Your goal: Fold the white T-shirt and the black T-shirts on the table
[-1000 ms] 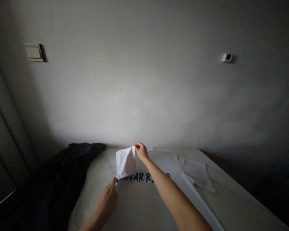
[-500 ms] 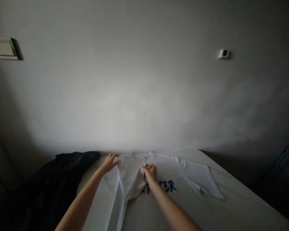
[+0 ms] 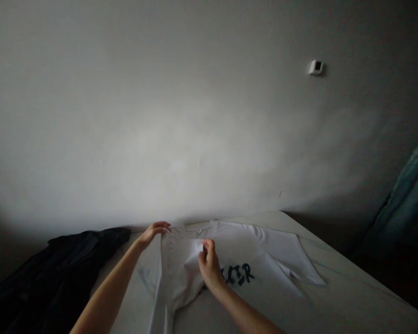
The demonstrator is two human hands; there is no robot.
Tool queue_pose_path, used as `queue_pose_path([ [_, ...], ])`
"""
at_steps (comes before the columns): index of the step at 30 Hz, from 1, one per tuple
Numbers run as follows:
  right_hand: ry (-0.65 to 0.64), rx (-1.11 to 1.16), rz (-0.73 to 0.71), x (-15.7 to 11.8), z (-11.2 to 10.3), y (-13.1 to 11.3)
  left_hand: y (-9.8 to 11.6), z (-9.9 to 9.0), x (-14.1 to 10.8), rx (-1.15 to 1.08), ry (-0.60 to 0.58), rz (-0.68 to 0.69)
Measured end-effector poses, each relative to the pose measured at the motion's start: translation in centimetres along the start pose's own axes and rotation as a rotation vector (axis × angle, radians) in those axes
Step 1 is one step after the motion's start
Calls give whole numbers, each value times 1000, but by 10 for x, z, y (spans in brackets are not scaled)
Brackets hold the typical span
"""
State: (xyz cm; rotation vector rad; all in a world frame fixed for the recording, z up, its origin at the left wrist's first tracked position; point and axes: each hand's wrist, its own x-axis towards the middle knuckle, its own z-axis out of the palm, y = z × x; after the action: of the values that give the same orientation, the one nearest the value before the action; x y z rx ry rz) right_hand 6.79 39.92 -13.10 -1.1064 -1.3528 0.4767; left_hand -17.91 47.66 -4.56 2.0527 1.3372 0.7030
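Note:
A white T-shirt [image 3: 244, 246] with dark lettering lies spread on the table, its collar toward the wall. Its left part is folded inward, and the sleeve there lies over the shirt's front. My right hand [image 3: 211, 264] pinches the edge of that folded sleeve near the chest, covering some of the letters. At the left shoulder, by the collar, my left hand [image 3: 156, 232] has its fingers closed on the shirt's fabric. The shirt's right sleeve lies flat, with a few creases near the armpit.
Dark clothing [image 3: 66, 264] is heaped at the table's left. The pale marbled table [image 3: 334, 278] meets a grey wall [image 3: 195, 116] at the back. A small white device [image 3: 316, 67] is fixed to the wall. At the right hangs a teal curtain-like cloth [image 3: 404, 199].
My left hand has closed on the shirt's shoulder. My right hand has drawn the sleeve fabric flatter across the chest. The view has turned slightly right, so the wall switch is out of sight.

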Motion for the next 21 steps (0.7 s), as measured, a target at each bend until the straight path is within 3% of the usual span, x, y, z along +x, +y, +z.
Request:
queue_pose_path([
  [3,52,-57,-161,0,-11,-14,2,3,9,44,-31,-11],
  [7,61,-118,-178,0,-28,-27,-1,7,25,180,-87,-50],
  [14,43,-233,-181,-2,-46,-10,-6,26,35,418,-122,-95],
  [18,-40,-335,-203,-8,-52,3,-10,33,30,506,-127,-95],
  [21,-181,-534,-126,-12,-54,2,-11,38,27,575,-91,-104],
])
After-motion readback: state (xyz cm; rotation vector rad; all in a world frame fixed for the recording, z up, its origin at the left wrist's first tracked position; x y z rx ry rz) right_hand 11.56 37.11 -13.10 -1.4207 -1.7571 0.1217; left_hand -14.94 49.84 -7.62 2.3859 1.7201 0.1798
